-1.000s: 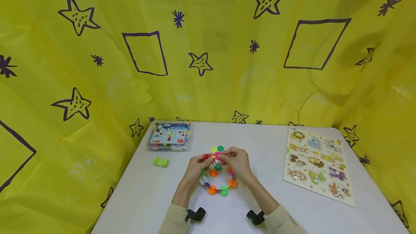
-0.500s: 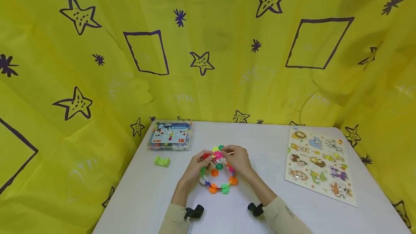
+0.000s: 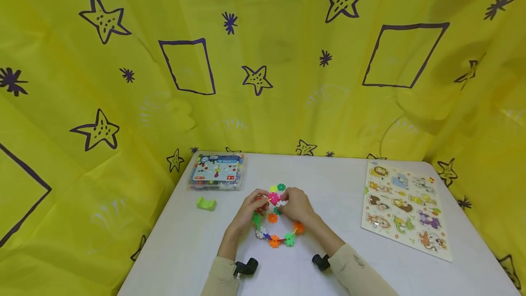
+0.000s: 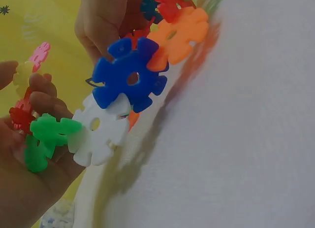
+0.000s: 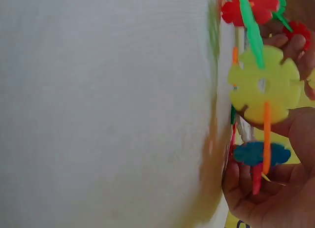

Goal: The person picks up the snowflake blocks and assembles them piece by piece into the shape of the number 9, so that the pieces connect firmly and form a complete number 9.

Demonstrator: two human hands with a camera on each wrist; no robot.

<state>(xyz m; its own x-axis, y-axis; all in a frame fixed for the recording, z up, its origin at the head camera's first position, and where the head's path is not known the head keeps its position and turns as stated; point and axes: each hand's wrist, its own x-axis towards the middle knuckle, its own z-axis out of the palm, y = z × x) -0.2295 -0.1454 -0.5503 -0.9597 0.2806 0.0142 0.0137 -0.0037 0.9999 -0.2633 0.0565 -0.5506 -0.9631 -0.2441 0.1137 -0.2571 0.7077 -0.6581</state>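
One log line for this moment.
left hand: grips disc chain; right hand: grips same chain; green block: left of chain; animal board: right of chain

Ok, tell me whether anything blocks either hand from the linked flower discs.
Nothing visible does: the left hand and right hand both hold the linked flower discs. The green block and clear box sit off to the left, the puzzle board to the right, all apart from them.

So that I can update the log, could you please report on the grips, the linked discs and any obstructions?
Left grip and right grip both holding the linked discs. Multicoloured, slotted together; some joints hidden. Green block aside, apparently not in the way.
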